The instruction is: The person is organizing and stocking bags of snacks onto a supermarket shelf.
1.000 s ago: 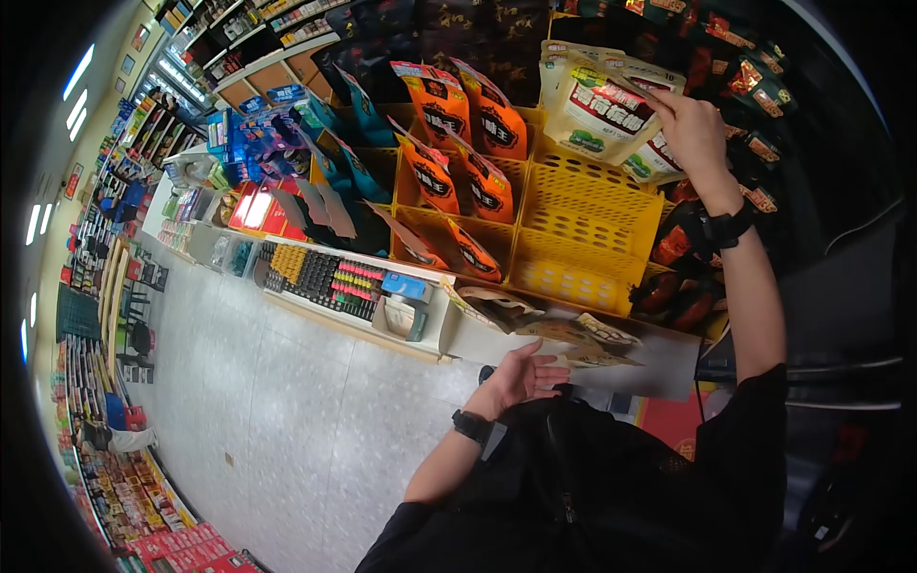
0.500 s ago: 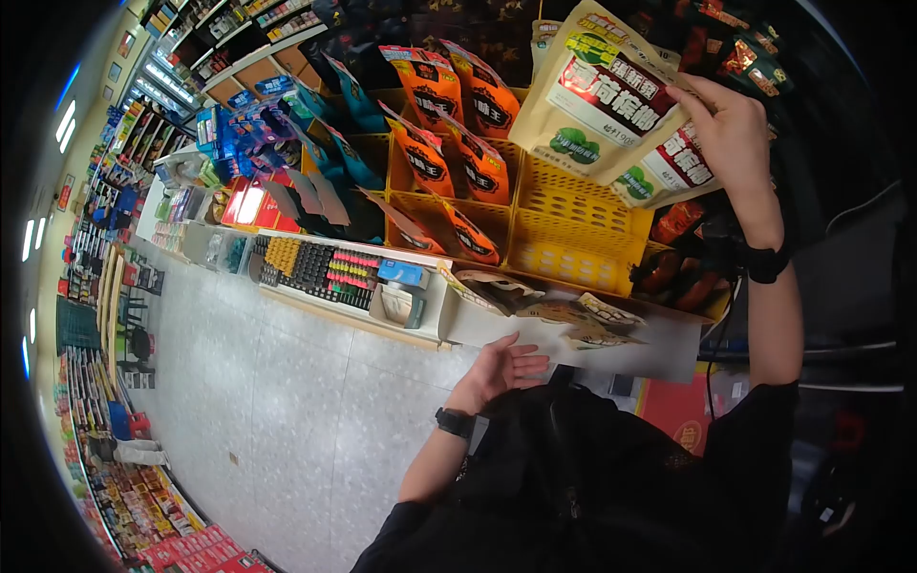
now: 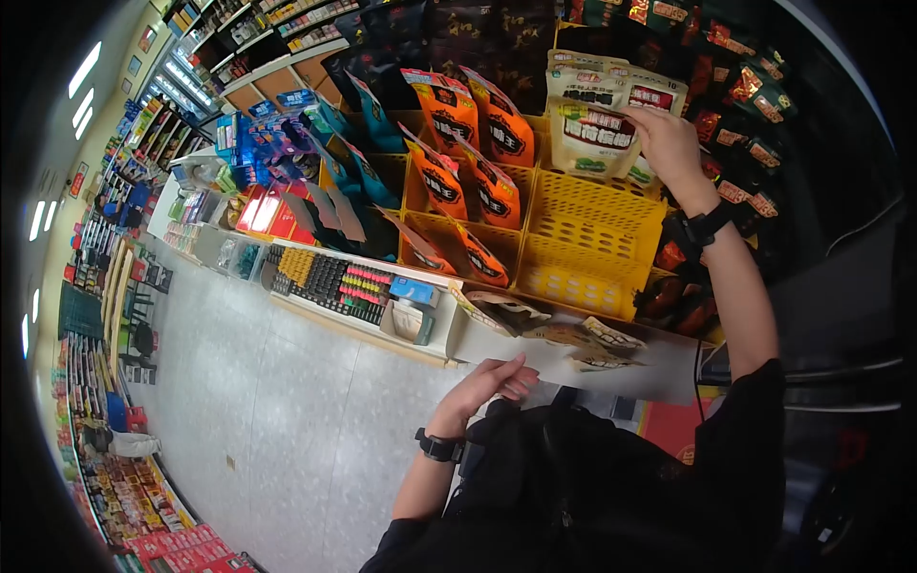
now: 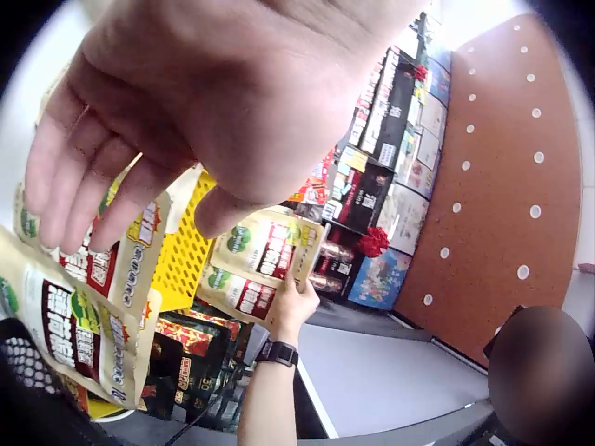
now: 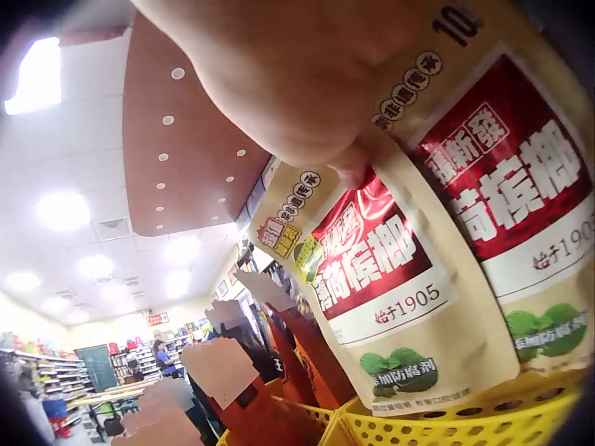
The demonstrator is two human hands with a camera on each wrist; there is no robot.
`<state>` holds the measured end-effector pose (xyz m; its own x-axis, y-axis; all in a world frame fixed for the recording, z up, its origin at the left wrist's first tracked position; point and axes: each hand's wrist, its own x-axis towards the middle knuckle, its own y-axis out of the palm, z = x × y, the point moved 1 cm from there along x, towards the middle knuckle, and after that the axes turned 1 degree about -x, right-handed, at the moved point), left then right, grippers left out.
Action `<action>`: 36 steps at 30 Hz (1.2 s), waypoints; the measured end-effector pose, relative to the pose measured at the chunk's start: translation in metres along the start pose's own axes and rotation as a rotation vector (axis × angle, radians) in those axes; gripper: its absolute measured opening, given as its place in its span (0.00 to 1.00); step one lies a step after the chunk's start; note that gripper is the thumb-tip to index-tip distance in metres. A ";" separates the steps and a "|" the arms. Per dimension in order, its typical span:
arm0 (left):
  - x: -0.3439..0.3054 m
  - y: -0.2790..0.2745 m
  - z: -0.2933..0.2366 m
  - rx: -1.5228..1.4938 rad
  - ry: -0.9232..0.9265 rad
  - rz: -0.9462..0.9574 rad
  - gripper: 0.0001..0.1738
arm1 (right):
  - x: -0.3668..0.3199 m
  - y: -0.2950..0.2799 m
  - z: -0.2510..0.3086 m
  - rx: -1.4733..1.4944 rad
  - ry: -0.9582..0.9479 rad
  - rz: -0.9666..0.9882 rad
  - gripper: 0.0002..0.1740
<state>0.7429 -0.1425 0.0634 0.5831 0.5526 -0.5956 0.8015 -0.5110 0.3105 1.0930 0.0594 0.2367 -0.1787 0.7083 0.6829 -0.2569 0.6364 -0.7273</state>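
My right hand pinches the upper edge of a beige snack pouch with a red label and green leaf print. The pouch stands upright at the back of a yellow perforated basket, in front of other beige pouches. In the right wrist view, the held pouch overlaps another beige pouch, its lower end close to the yellow rim. My left hand hangs loosely in front of my body and holds nothing. Several beige pouches lie on the white counter near it.
Left of the bare yellow compartments stand orange pouches, then teal ones. Dark green pouches fill the right side. A white shelf with rows of small goods borders the pale floor. A blurred person shows in the left wrist view.
The pouch in my right hand came up towards the camera, then went back and down to the rear of the yellow basket. My left hand shifted left and turned, its palm less visible.
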 end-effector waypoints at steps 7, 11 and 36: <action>-0.007 0.011 -0.019 0.116 0.085 0.014 0.34 | 0.004 0.005 0.017 0.011 0.043 0.063 0.11; -0.008 0.017 -0.034 0.190 0.138 0.001 0.30 | 0.000 0.005 0.013 0.041 0.040 0.099 0.11; 0.054 0.065 -0.244 0.692 1.015 -0.740 0.54 | -0.012 -0.121 0.060 0.207 -0.139 -0.216 0.11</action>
<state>0.8588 0.0146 0.2327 0.1453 0.9001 0.4106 0.9045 0.0473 -0.4239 1.0697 -0.0443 0.3205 -0.2233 0.5062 0.8330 -0.4883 0.6815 -0.5451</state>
